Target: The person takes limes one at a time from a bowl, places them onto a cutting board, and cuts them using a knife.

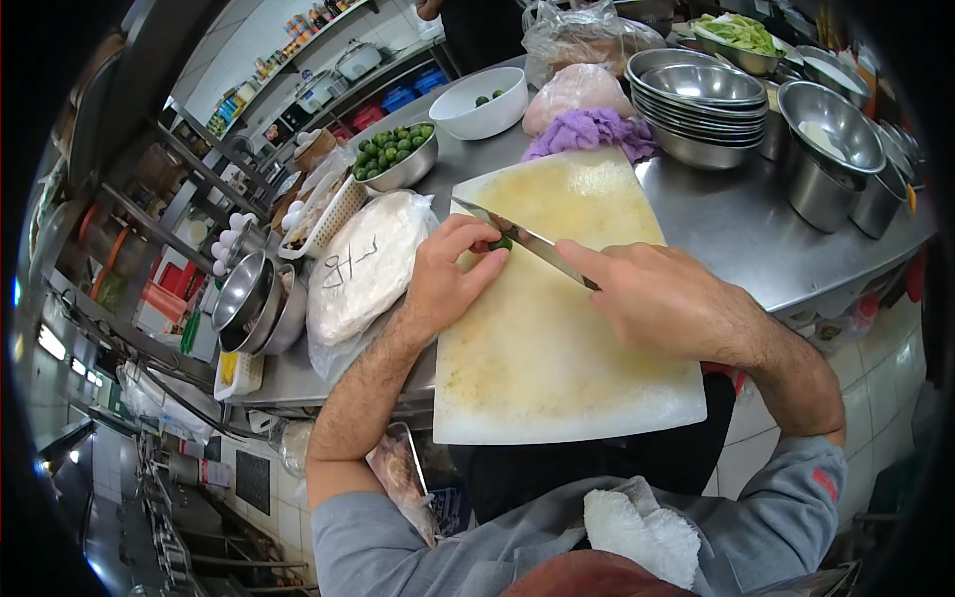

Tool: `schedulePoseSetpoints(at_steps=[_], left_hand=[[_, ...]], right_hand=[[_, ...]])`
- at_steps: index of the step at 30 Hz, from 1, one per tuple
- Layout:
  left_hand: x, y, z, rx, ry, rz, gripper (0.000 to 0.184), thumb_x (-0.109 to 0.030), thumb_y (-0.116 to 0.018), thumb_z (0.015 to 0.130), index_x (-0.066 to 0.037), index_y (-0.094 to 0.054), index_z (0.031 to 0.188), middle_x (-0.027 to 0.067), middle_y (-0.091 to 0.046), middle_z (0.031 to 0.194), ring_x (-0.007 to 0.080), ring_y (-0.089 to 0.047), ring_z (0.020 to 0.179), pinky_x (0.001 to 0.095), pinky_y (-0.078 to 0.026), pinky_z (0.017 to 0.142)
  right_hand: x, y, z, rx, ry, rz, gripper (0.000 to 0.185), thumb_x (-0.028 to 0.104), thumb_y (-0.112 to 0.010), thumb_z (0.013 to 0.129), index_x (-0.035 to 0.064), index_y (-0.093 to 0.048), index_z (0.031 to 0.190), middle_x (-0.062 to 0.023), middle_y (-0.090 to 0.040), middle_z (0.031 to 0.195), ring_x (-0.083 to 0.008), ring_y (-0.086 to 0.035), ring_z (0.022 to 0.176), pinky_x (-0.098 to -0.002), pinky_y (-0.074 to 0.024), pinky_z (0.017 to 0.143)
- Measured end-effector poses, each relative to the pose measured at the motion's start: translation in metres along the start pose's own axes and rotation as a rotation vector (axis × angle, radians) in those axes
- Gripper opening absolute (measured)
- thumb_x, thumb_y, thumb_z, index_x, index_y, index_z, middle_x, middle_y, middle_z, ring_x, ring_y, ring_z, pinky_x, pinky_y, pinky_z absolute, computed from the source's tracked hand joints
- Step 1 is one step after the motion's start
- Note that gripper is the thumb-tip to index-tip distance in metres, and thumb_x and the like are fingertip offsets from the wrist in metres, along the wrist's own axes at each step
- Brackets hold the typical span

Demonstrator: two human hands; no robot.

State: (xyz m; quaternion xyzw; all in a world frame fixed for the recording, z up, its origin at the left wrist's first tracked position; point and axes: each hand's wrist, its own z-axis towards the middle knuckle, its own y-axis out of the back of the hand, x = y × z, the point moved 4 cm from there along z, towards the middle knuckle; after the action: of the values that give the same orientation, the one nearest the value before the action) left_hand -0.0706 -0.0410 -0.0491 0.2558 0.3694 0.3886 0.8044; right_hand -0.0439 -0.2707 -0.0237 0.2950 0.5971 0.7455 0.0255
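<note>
A stained white cutting board lies on the steel counter in front of me. Near its upper left edge, my left hand pinches a small green lime between thumb and fingers. My right hand is wrapped round the handle of a knife. The blade points up and left, over the lime and close to my left fingertips. Whether it touches the lime I cannot tell. Behind the board stand a steel bowl full of limes and a white bowl with a few limes.
A purple cloth lies at the board's far edge. Stacked steel bowls stand to its right. A wrapped white package lies left of the board, near nested bowls. Part of another person shows beyond the counter.
</note>
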Motion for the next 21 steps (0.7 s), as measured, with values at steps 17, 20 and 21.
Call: schedulePoseSetpoints(at_steps=[17, 20, 21], left_hand=[[-0.003, -0.001, 0.002, 0.022, -0.017, 0.03, 0.018, -0.005, -0.071, 0.081, 0.002, -0.065, 0.096, 0.0109, -0.064, 0.1, 0.0205, -0.067, 0.083, 0.0294, -0.054, 0.07], [-0.004, 0.0, 0.002, 0.017, -0.041, 0.021, 0.018, -0.005, -0.071, 0.081, 0.002, -0.065, 0.096, 0.0109, -0.064, 0.1, 0.0207, -0.067, 0.083, 0.0294, -0.054, 0.07], [-0.005, 0.0, 0.002, 0.023, -0.037, 0.026, 0.018, -0.005, -0.071, 0.081, 0.002, -0.065, 0.096, 0.0108, -0.064, 0.1, 0.0208, -0.067, 0.083, 0.0293, -0.055, 0.07]], right_hand=[[-0.001, -0.004, 0.01, -0.004, 0.055, 0.018, 0.053, 0.007, -0.053, 0.089, 0.0, -0.037, 0.139, -0.0223, -0.064, 0.094, -0.0396, -0.061, 0.093, -0.049, -0.0471, 0.081], [-0.004, -0.009, 0.022, -0.023, 0.039, 0.042, 0.053, 0.007, -0.054, 0.089, -0.0005, -0.038, 0.138, -0.0234, -0.064, 0.094, -0.0402, -0.061, 0.095, -0.0489, -0.0476, 0.082], [-0.004, -0.01, 0.025, -0.019, 0.04, 0.043, 0.053, 0.007, -0.054, 0.089, -0.0005, -0.038, 0.138, -0.0234, -0.064, 0.094, -0.0402, -0.061, 0.095, -0.0489, -0.0476, 0.082]])
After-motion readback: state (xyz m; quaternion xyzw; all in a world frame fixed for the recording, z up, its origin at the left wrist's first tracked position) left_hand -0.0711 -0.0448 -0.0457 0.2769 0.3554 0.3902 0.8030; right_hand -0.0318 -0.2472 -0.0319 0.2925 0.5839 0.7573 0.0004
